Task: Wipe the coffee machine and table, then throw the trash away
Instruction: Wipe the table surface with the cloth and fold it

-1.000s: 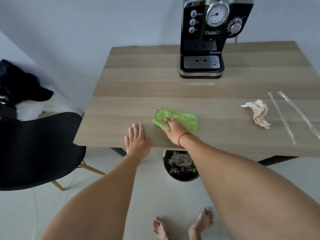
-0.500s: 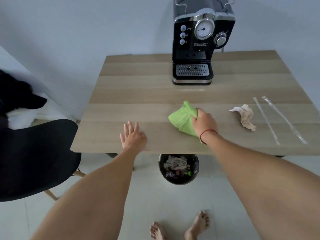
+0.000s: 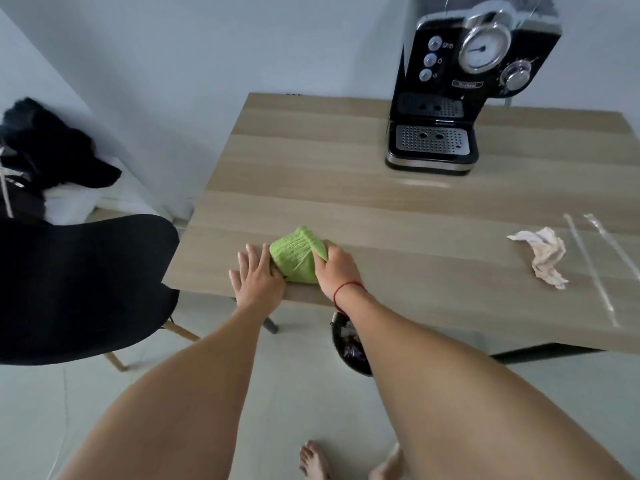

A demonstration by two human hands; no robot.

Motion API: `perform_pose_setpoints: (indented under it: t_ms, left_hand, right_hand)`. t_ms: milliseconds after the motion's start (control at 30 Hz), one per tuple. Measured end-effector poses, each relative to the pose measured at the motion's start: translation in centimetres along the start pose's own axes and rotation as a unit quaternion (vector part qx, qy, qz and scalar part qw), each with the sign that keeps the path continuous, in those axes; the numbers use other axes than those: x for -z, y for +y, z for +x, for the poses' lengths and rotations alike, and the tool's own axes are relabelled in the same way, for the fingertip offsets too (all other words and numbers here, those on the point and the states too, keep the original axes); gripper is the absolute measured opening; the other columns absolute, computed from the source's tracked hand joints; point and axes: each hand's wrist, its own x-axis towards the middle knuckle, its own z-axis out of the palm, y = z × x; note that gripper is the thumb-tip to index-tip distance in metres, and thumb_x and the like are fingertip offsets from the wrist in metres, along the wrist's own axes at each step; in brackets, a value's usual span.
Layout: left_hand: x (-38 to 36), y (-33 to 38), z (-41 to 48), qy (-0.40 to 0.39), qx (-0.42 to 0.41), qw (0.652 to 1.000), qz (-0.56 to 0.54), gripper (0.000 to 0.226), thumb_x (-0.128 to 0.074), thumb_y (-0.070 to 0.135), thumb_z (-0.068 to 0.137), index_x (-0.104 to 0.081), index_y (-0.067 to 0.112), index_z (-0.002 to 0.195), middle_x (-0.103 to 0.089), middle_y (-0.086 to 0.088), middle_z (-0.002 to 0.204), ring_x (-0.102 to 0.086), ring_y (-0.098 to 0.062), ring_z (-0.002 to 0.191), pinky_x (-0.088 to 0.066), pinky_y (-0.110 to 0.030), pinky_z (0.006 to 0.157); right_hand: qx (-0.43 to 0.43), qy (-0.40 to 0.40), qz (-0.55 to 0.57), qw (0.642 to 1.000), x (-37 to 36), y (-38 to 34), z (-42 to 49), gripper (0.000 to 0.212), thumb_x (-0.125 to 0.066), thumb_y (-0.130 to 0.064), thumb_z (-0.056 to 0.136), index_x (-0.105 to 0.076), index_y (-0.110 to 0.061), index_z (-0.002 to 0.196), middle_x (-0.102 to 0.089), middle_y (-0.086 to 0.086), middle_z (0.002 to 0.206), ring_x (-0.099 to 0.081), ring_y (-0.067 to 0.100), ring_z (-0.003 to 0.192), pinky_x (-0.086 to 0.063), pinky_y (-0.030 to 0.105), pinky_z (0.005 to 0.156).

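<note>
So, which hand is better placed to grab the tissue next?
Probably the right hand: the tissue lies on its side of the table, though it grips the cloth. The left hand rests flat beyond the cloth, farther away.

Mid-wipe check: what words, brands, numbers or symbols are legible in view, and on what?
Brand plate on the black and chrome coffee machine: lettering there, too blurred to read.
Round gauge: needle visible, no numbers legible.
Icons beside the three round buttons: too small to read.
Light wooden table, green cloth, crumpled white tissue: no text seen.
</note>
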Motion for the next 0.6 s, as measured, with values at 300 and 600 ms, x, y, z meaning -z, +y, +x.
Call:
perform_pose_setpoints:
  t_ms: [300, 600]
  left_hand:
    - [0.6, -3.2, 1.5, -0.013, 0.047, 0.999, 0.018, 0.057, -0.012, 0.037, 0.101, 0.011, 0.032, 0.152, 0.022, 0.003, 0.159, 0.023, -0.018, 0.146, 0.017, -0.043, 0.116]
    - [1.1, -3.9, 1.2, 0.037, 0.024, 0.998, -0.048, 0.051, -0.018, 0.024, 0.102, -0.011, 0.028, 0.153, 0.003, 0.005, 0.162, 0.008, -0.014, 0.149, 0.008, -0.041, 0.119]
  right_hand:
    - [0.051, 0.124, -0.002, 0.991, 3.3, -1.4, 6.6, 0.039, -0.042, -0.019, 0.096, -0.046, -0.016, 0.134, -0.05, 0.013, 0.135, -0.05, 0.034, 0.121, -0.043, 0.04, 0.095]
    - [0.089, -0.228, -0.174, 0.954, -4.2, -1.6, 1.4, 0.047, -0.034, -0.019, 0.097, -0.037, -0.035, 0.141, -0.006, -0.01, 0.159, 0.004, 0.022, 0.148, 0.007, 0.037, 0.12]
